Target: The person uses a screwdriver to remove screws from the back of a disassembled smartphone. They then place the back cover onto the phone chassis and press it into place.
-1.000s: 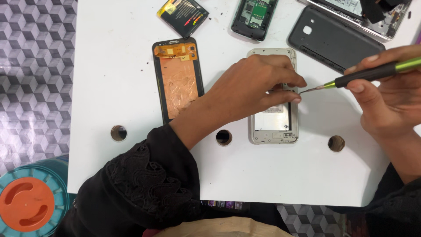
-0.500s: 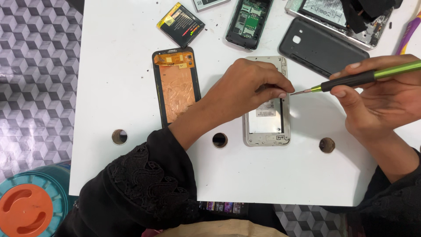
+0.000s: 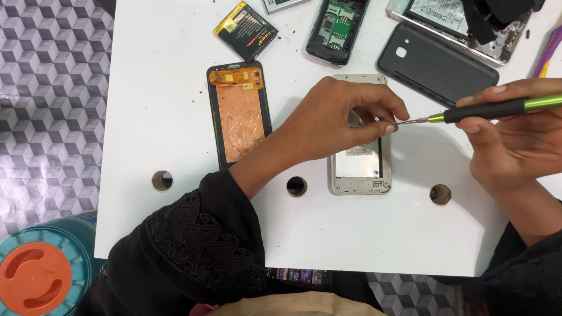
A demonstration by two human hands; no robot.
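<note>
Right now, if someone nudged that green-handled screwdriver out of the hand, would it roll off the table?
Probably it would roll: the screwdriver looks round and slim, and the white table is smooth. It seems light, since the right hand pinches it with fingertips alone. Its thin tip looks easy to bend.

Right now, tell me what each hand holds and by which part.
The right hand holds a screwdriver by its black grip. The left hand lies over the silver phone frame, fingertips pinched at the screwdriver's tip; anything between them cannot be told.
</note>
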